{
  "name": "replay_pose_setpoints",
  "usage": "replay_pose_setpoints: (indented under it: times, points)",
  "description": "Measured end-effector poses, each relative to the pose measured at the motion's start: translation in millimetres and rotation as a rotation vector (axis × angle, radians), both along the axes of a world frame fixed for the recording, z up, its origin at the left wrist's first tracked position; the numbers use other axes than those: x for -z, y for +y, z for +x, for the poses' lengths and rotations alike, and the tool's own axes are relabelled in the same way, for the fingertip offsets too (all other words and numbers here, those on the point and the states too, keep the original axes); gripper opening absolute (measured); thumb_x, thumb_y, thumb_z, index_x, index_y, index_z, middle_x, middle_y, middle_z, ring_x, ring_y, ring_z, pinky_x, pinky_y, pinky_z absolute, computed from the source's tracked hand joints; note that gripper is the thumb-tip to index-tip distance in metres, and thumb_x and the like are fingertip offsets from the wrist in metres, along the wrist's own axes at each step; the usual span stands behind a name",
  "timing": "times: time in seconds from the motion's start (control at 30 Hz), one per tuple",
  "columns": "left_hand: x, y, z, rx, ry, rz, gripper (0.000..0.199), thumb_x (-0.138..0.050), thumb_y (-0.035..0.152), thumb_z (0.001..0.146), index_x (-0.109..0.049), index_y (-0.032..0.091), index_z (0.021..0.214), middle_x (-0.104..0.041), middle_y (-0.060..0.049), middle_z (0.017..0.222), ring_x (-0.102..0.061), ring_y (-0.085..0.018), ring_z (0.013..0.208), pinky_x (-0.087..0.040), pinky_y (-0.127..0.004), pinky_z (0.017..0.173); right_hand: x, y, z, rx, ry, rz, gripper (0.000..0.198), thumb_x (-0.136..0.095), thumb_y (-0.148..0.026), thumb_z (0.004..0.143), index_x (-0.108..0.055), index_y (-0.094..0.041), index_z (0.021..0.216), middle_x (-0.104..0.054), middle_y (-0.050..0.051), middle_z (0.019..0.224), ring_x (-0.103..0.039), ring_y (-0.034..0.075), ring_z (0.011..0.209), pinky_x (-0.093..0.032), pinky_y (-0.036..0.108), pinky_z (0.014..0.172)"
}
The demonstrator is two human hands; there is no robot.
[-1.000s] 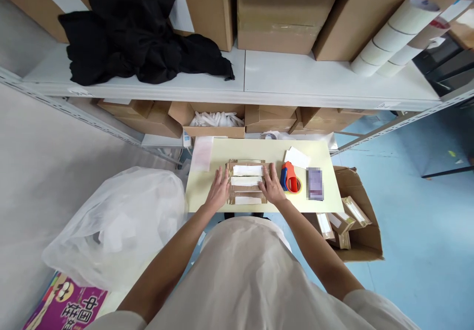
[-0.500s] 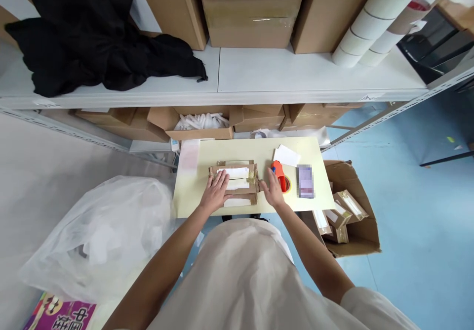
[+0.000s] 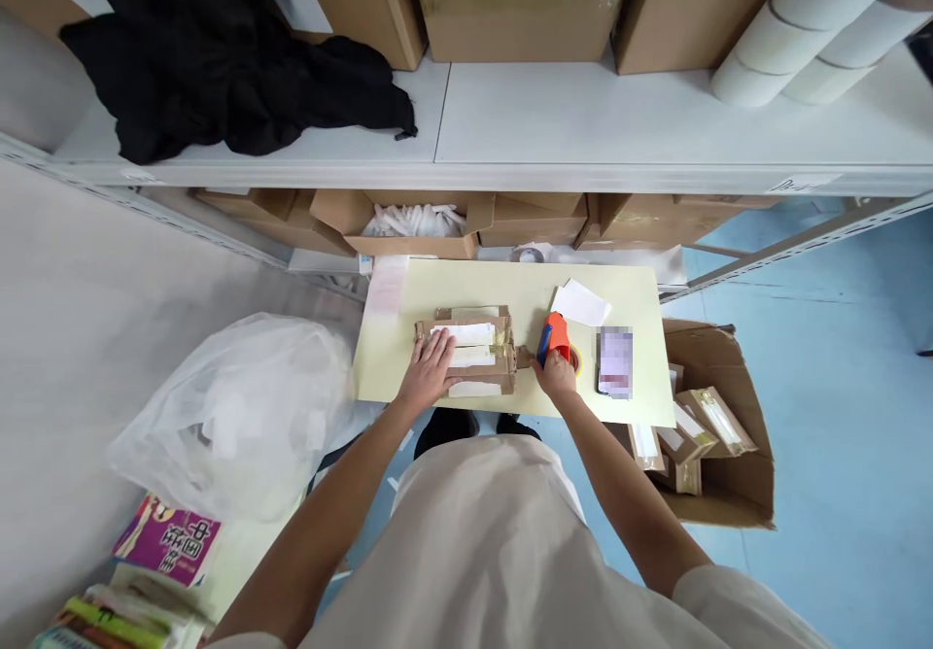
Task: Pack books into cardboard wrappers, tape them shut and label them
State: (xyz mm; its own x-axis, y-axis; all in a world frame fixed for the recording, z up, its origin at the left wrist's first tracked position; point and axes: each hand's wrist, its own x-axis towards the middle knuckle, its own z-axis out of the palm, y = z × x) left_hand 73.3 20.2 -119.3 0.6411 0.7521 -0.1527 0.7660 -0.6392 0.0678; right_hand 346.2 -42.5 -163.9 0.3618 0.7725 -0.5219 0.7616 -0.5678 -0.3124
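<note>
My left hand (image 3: 429, 372) lies flat, fingers stretched out, on a small cardboard box (image 3: 477, 370) with white paper labels and brown tape. More boxes sit close against it on the far and near sides, so their number is hard to make out. A flap sticks out at the right end. To the right, my right hand (image 3: 556, 377) is closed around an orange-red tape dispenser (image 3: 558, 326) with a blue part. Part of a tape roll shows beside my fingers, which hide the rest of the dispenser.
On the pale yellow table (image 3: 539, 285) are white papers (image 3: 581, 301) and a pixelated phone-like object (image 3: 616, 362). A large carton (image 3: 754, 435) with several taped boxes stands right. Left is a translucent plastic bag (image 3: 240, 416). Behind, a shelf (image 3: 583, 124) holds cartons, black cloth and rolls.
My right hand has moved from beside the tape dispenser onto it and closed around it. My left hand stays on the box. The camera view has shifted slightly.
</note>
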Motion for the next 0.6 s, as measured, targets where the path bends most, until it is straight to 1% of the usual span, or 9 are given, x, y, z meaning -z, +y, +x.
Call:
replay_pose_setpoints:
  times: [0.13, 0.2, 0.23, 0.3, 0.37, 0.4, 0.43, 0.5, 0.6]
  points:
    - [0.4, 0, -1, -0.001, -0.008, -0.011, 0.071, -0.047, 0.045, 0.089, -0.027, 0.009, 0.147, -0.026, -0.016, 0.153, -0.018, -0.029, 0.143, -0.013, -0.049, 0.116, -6, 0, 8, 0.018, 0.023, 0.028, 0.033, -0.046, -0.03, 0.089, -0.056, -0.003, 0.105, -0.064, 0.023, 0.096, -0.063, 0.03, 0.09, -0.044, 0.036, 0.076]
    - [1.2, 1, -1, 0.003, -0.021, -0.014, 0.072, -0.048, 0.045, 0.088, -0.027, 0.01, 0.147, -0.025, -0.015, 0.153, -0.018, -0.029, 0.143, -0.013, -0.05, 0.116, -15, -4, 18, 0.038, 0.039, 0.076, 0.031, -0.044, -0.032, 0.088, -0.057, -0.007, 0.101, -0.065, 0.019, 0.094, -0.063, 0.026, 0.085, -0.044, 0.033, 0.072]
    - [1.8, 2, -2, 0.007, -0.028, -0.014, 0.072, -0.049, 0.045, 0.088, -0.026, 0.01, 0.147, -0.025, -0.015, 0.153, -0.018, -0.03, 0.143, -0.012, -0.051, 0.116, -22, -6, 23, 0.066, 0.065, 0.127, 0.03, -0.042, -0.033, 0.088, -0.057, -0.009, 0.099, -0.065, 0.016, 0.091, -0.062, 0.024, 0.081, -0.044, 0.031, 0.069]
    - [3.0, 2, -4, 0.02, -0.046, -0.014, 0.072, -0.05, 0.045, 0.088, -0.026, 0.011, 0.147, -0.025, -0.015, 0.153, -0.019, -0.03, 0.143, -0.011, -0.052, 0.116, -41, -8, 31, 0.162, 0.161, 0.298, 0.028, -0.042, -0.037, 0.085, -0.057, -0.014, 0.088, -0.063, 0.008, 0.077, -0.057, 0.02, 0.068, -0.042, 0.028, 0.06]
    - [4.3, 3, -7, 0.038, -0.069, -0.013, 0.071, -0.05, 0.044, 0.088, -0.027, 0.011, 0.147, -0.024, -0.014, 0.153, -0.02, -0.029, 0.143, -0.01, -0.053, 0.116, -65, -5, 32, 0.273, 0.297, 0.529, 0.027, -0.044, -0.042, 0.081, -0.053, -0.018, 0.072, -0.053, 0.001, 0.06, -0.046, 0.015, 0.056, -0.035, 0.026, 0.052]
    - [4.9, 4, -9, 0.048, -0.084, -0.012, 0.071, -0.051, 0.043, 0.088, -0.028, 0.012, 0.147, -0.024, -0.014, 0.153, -0.02, -0.029, 0.143, -0.009, -0.053, 0.116, -78, 0, 29, 0.317, 0.368, 0.629, 0.03, -0.046, -0.045, 0.08, -0.048, -0.02, 0.065, -0.047, -0.001, 0.054, -0.04, 0.013, 0.052, -0.031, 0.026, 0.049]
    - [5.4, 4, -11, 0.057, -0.1, -0.011, 0.07, -0.051, 0.043, 0.088, -0.028, 0.013, 0.147, -0.024, -0.014, 0.153, -0.02, -0.03, 0.143, -0.009, -0.053, 0.116, -90, 5, 24, 0.34, 0.435, 0.694, 0.035, -0.046, -0.048, 0.08, -0.043, -0.021, 0.06, -0.041, -0.003, 0.051, -0.035, 0.012, 0.049, -0.028, 0.026, 0.047]
    - [6.2, 5, -15, 0.073, -0.131, -0.012, 0.07, -0.052, 0.042, 0.087, -0.029, 0.014, 0.147, -0.025, -0.014, 0.153, -0.02, -0.03, 0.143, -0.01, -0.053, 0.116, -112, 20, 7, 0.326, 0.58, 0.733, 0.044, -0.048, -0.056, 0.08, -0.038, -0.021, 0.055, -0.036, -0.004, 0.049, -0.029, 0.01, 0.048, -0.024, 0.025, 0.045]
    - [6.5, 6, -19, 0.096, -0.166, -0.024, 0.068, -0.052, 0.041, 0.087, -0.03, 0.015, 0.146, -0.025, -0.013, 0.153, -0.02, -0.029, 0.143, -0.011, -0.053, 0.116, -129, 44, -23, 0.203, 0.761, 0.628, 0.053, -0.052, -0.064, 0.077, -0.037, -0.021, 0.051, -0.033, -0.004, 0.048, -0.027, 0.008, 0.046, -0.022, 0.025, 0.044]
